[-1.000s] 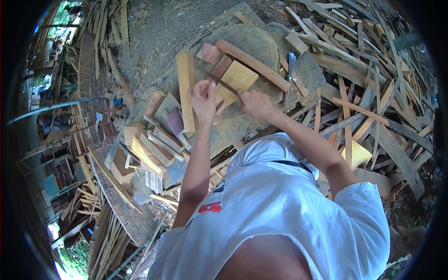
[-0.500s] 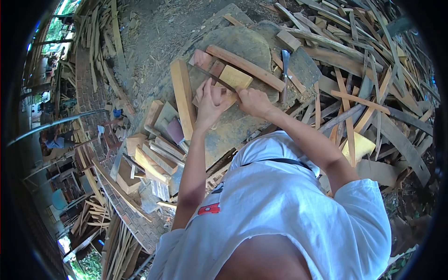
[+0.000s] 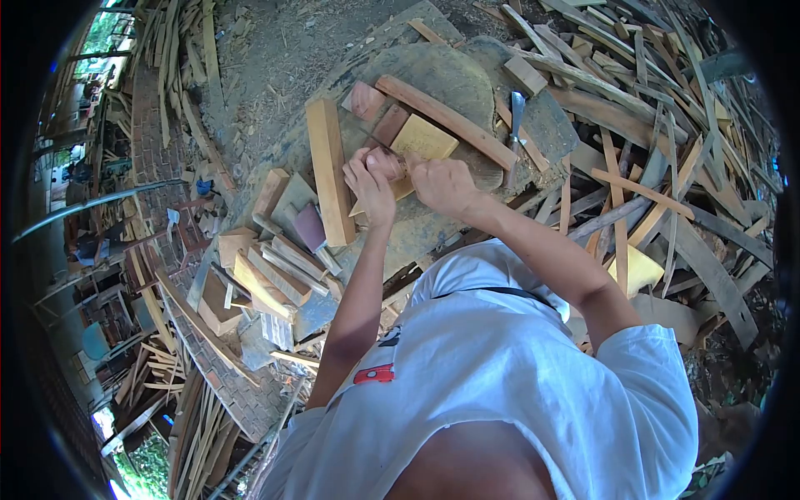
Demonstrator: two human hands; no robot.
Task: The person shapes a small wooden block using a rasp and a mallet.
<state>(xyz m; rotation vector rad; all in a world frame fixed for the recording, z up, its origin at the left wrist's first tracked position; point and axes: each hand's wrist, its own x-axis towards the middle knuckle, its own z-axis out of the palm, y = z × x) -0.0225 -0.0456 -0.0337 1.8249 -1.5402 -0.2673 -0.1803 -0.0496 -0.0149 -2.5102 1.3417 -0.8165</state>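
Note:
My left hand [image 3: 371, 185] is closed around a small reddish-brown wood piece [image 3: 384, 164] on the round worktop [image 3: 417, 67]. My right hand [image 3: 446, 183] is closed on the near end of a long, narrow, dark tool [image 3: 372, 137] that looks like a file; the handle is hidden in the fist. The tool lies across the held piece. Just beyond both hands is a yellow wood block [image 3: 426, 137], with a reddish block [image 3: 390, 125] against it. Pale wood [image 3: 398, 191] shows beneath the hands, its shape partly covered.
A long reddish strip [image 3: 446, 121] and a thick pale beam [image 3: 331, 171] border the work spot. To the right lies a flat-bladed tool [image 3: 517, 117], near a wood block [image 3: 525, 75]. Offcuts [image 3: 271, 275] crowd the left; scrap wood [image 3: 650, 200] is heaped right.
My right hand has shifted slightly down and right, and less of the dark tool shows. My left hand has turned, showing more of the reddish wood piece. The view has moved slightly.

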